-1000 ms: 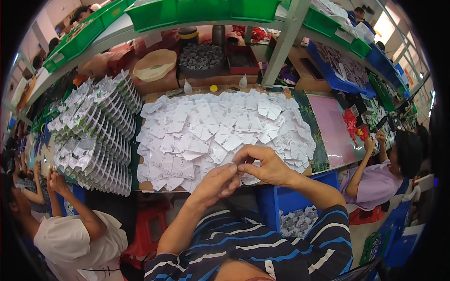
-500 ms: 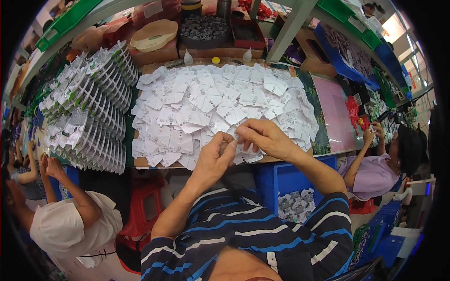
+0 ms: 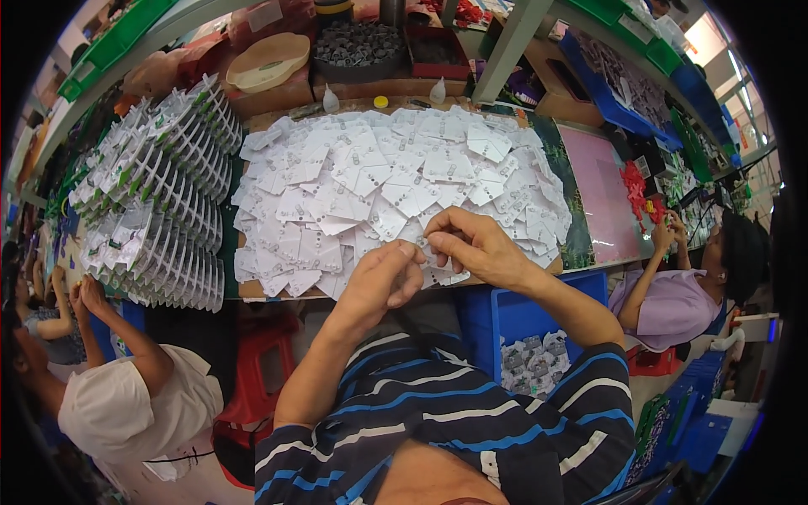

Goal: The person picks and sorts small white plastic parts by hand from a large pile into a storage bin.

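Over the near edge of a wide heap of white cards with small clear parts on them (image 3: 353, 181), my two hands meet at the fingertips. My left hand (image 3: 385, 276) is closed, thumb and forefinger pinched together. My right hand (image 3: 478, 246) is also closed in a pinch, its fingers curled just right of the left fingertips. Whatever lies between the fingers is too small to make out. The cards nearest both hands lie loosely overlapped, printed with lines and dots.
Stacked racks of carded pieces (image 3: 160, 202) stand at the left. A blue bin (image 3: 480, 324) with grey-white pieces sits below the table's right side. Behind the heap are small white bottles (image 3: 438, 90), a yellow cap (image 3: 381, 102) and a dark tray (image 3: 358, 55). Co-workers sit at both sides.
My left hand has turned a little and its fingers have loosened slightly from the right fingertips. My right hand stays nearly in place. The whole view has shifted slightly.
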Available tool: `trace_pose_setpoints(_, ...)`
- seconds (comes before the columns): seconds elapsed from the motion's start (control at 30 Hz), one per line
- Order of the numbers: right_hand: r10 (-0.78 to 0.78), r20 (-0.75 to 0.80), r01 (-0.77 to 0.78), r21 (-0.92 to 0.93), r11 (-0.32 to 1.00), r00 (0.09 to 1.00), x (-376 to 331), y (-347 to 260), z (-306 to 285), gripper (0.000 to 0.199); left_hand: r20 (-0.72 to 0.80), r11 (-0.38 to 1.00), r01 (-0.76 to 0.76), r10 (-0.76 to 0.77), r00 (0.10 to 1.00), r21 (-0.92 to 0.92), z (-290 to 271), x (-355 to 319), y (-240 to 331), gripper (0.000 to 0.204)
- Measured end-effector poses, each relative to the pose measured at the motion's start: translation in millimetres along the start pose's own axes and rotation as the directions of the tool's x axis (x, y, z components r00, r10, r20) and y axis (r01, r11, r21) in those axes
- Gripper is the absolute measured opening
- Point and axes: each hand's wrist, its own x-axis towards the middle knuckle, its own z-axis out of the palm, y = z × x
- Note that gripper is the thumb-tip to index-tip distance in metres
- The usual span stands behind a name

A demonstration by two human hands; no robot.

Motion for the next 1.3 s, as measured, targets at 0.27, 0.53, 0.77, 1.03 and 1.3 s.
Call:
trace_pose_setpoints(0.27,-0.368,0.051,0.369,-0.252,0.895,0.928,-1.6,-1.2,-3.1,0.013,0.068,0.99,0.059,-0.051,0.996,-0.125,1.9,1.0,1.7,0.03)
trace_pose_setpoints(0.53,0.066,0.034,-0.068,0.054,0.996,0.997,-5.1,-0.3,-0.1,0.022,-0.175,0.915,-0.084,0.164,0.971,0.394,14.2,-2.5,-2.7,0.022)
trace_pose_setpoints(0.77,0.221,0.069,-0.22,-0.023,0.975,0.973,-6.3,2.9,0.2,0.042,-0.137,0.676,-0.186,0.395,0.908,0.713,25.6,-1.7,-14.2,0.019)
trace_pose_setpoints(1.03,-0.509,-0.041,0.447,-0.424,0.788,0.86,-14.2,14.0,6.5,0.013,-0.09,0.988,0.087,-0.099,0.991,-0.125,8.1,4.5,-14.4,0.033)
trace_pose_setpoints(1.3,-0.538,0.042,0.526,-0.287,0.8,0.842,-10.4,21.2,-0.3,0.018,0.007,0.98,0.144,-0.144,0.99,-0.141,5.8,1.5,-14.2,0.031)
